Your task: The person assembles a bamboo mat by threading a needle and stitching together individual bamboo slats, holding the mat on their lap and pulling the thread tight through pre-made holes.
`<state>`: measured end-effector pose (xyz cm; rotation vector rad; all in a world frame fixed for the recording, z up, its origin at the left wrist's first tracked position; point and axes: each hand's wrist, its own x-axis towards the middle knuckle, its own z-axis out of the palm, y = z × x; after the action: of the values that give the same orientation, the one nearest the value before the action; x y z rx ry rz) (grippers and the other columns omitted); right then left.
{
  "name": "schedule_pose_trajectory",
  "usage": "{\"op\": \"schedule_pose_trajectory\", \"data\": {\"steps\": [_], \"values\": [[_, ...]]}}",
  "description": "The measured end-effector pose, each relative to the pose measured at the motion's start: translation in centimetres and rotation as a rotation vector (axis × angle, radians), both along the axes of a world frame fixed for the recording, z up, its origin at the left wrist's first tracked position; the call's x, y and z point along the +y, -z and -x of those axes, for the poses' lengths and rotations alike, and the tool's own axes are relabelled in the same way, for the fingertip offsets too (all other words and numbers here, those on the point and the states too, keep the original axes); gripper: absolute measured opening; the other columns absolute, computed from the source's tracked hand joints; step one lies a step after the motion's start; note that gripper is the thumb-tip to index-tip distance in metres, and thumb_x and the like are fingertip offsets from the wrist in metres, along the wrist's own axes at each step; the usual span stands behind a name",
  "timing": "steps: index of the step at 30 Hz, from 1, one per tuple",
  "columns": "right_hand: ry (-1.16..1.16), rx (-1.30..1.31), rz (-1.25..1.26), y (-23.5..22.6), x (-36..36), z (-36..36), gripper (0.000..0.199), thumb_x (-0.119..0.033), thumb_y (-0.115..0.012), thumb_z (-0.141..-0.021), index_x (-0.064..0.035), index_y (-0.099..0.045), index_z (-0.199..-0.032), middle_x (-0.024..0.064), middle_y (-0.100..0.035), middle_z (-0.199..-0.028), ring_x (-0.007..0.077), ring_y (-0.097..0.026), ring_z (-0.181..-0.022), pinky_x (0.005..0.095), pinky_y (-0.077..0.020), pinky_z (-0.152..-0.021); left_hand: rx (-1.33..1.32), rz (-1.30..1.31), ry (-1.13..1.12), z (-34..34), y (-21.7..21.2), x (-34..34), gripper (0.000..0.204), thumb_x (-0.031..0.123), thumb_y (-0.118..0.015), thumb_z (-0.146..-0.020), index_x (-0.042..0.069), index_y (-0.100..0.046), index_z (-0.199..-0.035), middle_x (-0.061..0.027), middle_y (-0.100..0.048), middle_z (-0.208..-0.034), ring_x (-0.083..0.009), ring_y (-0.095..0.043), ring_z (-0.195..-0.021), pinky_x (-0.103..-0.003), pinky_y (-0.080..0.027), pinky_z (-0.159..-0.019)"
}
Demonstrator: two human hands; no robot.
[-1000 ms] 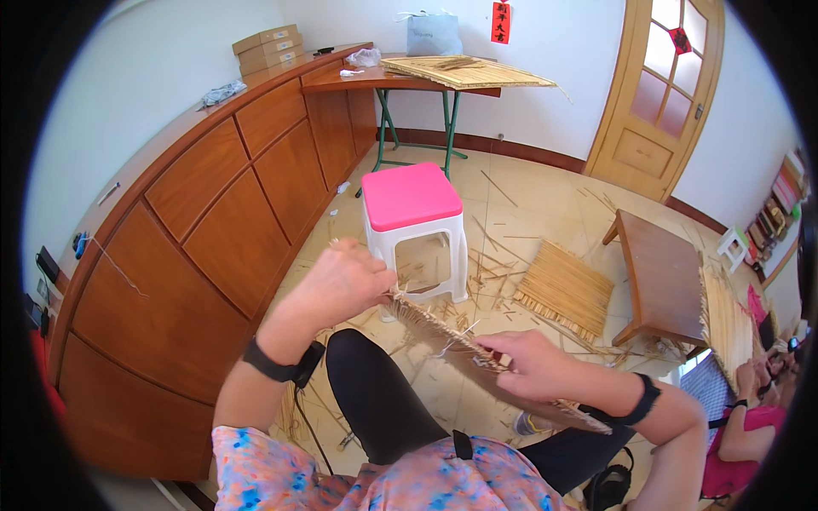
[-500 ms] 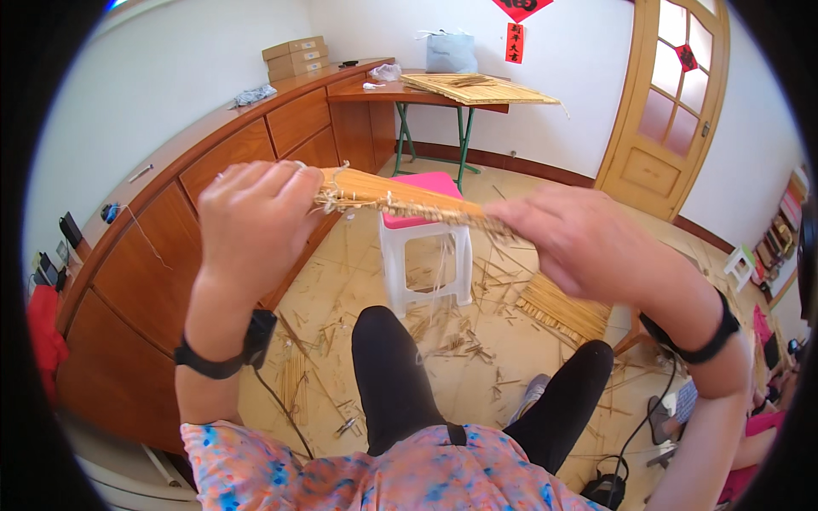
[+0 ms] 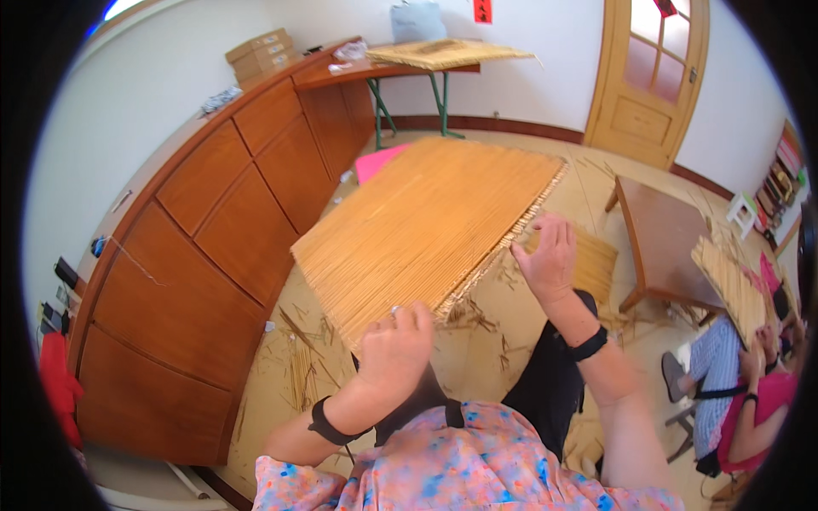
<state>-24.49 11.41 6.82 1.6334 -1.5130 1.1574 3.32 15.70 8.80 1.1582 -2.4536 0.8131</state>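
A square mat of thin tan stalks [image 3: 426, 226] is held up in front of me, its broad smooth face showing. Bound stalk ends make a rough fringe along its right edge. My left hand [image 3: 396, 353] grips the near corner with curled fingers, a ring on one of them. At the right edge, my right hand [image 3: 550, 262] has its bent fingers and thumb against the fringe. The mat hides most of a pink-topped stool [image 3: 375, 163] behind it.
Stalk scraps litter the tiled floor, where another stalk mat [image 3: 595, 264] lies. Wooden cabinets [image 3: 204, 281] curve along the left. A low brown table [image 3: 660, 243] stands right, near a seated person in pink [image 3: 758, 426] holding a stalk piece [image 3: 734, 285]. More mats [image 3: 443, 53] lie on the far table.
The mat has turned from nearly edge-on to show its broad face. My left hand has come down and right, and my right hand lower. The view has shifted, bringing the low table into sight.
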Motion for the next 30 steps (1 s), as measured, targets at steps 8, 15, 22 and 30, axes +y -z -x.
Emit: {"op": "schedule_pose_trajectory", "data": {"steps": [8, 15, 22, 30], "values": [[-0.511, -1.980, -0.750, 10.0, 5.7, -4.4, 0.024, -0.028, -0.064, -0.093, -0.0049, -0.062, -0.099, 0.0031, -0.062, -0.086, 0.0119, -0.054, -0.072, 0.0280, -0.0445, -0.064, -0.140, -0.162, 0.091, 6.6, 5.2, 1.2, 0.025, 0.016, -0.063, -0.075, 0.004, -0.058, -0.097, -0.0071, -0.055, -0.072, -0.0219, -0.064, -0.060, -0.034, -0.050, -0.049], [-0.426, -1.860, -0.548, 16.4, 5.8, -5.1, 0.027, -0.024, -0.058, -0.098, 0.0008, -0.063, -0.107, 0.0014, -0.063, -0.089, 0.0075, -0.054, -0.073, 0.0253, -0.0441, -0.063, -0.213, -0.894, 0.281, 7.6, 5.2, 0.9, 0.028, 0.026, -0.065, -0.086, 0.006, -0.057, -0.103, -0.0160, -0.060, -0.086, -0.0328, -0.065, -0.067, -0.046, -0.054, -0.057], [-0.344, -1.772, -0.626, 16.3, 6.9, -5.6, 0.029, -0.024, -0.057, -0.097, 0.0033, -0.065, -0.090, 0.0029, -0.062, -0.068, 0.0127, -0.055, -0.056, 0.0324, -0.0429, -0.050, 0.175, -0.890, 0.597, 10.9, 7.1, -9.3, 0.017, 0.012, -0.065, -0.085, 0.005, -0.065, -0.100, -0.0149, -0.061, -0.088, -0.0357, -0.063, -0.081, -0.043, -0.052, -0.070], [-0.132, -1.347, -0.743, 15.0, 7.6, -4.6, 0.036, -0.027, -0.063, -0.091, 0.0046, -0.061, -0.074, 0.0131, -0.054, -0.053, 0.0193, -0.053, -0.048, 0.0374, -0.0413, -0.048, 0.157, -0.828, 0.916, 13.9, 9.3, -11.0, 0.012, 0.010, -0.069, -0.078, 0.006, -0.069, -0.089, -0.0096, -0.060, -0.083, -0.0286, -0.060, -0.080, -0.038, -0.052, -0.068]]}}
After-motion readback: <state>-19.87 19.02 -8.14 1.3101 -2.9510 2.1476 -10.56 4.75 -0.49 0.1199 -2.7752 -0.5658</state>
